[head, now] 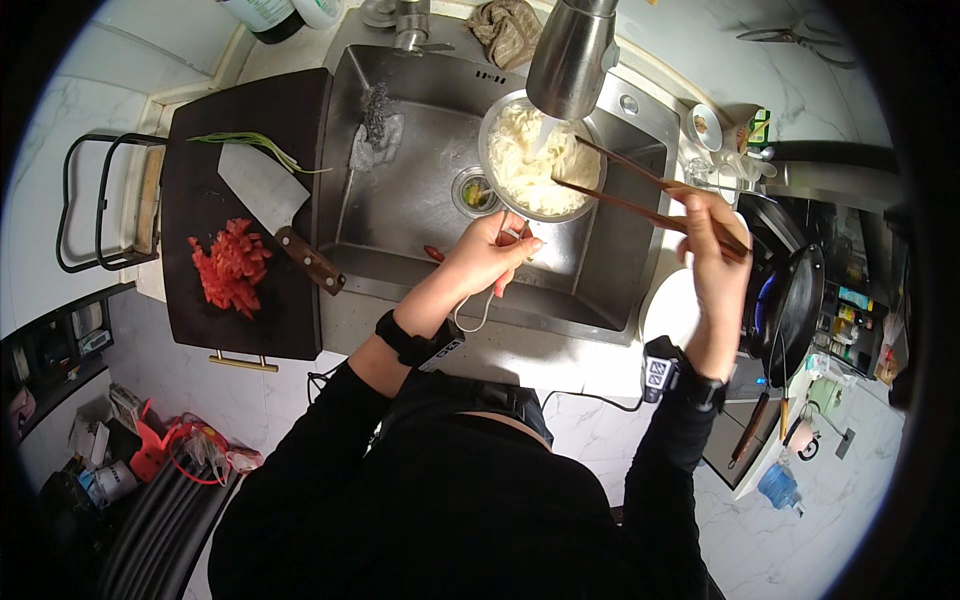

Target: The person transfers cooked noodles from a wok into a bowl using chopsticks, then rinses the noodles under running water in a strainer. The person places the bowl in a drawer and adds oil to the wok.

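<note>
My left hand (491, 253) grips the wire handle of a metal strainer (489, 161), which is over the steel sink (435, 112). Pale noodles (534, 176) fill the strainer, and water runs onto them from the faucet head (571, 64). In my right hand (709, 236) is a pair of long brown chopsticks (626, 201), spread apart, with their tips in the noodles. To the left of the sink a dark cutting board (187, 172) bears a cleaver (262, 187) with a wooden handle, chopped red tomato (231, 266) and green scallion stalks (255, 140).
A white plate (671, 307) lies on the counter right of the sink. Farther right a black pan (799, 300) stands over a blue flame. A small bowl (703, 127) and a brown cloth (504, 31) are behind the sink. A steel-wool scourer (375, 105) lies in it.
</note>
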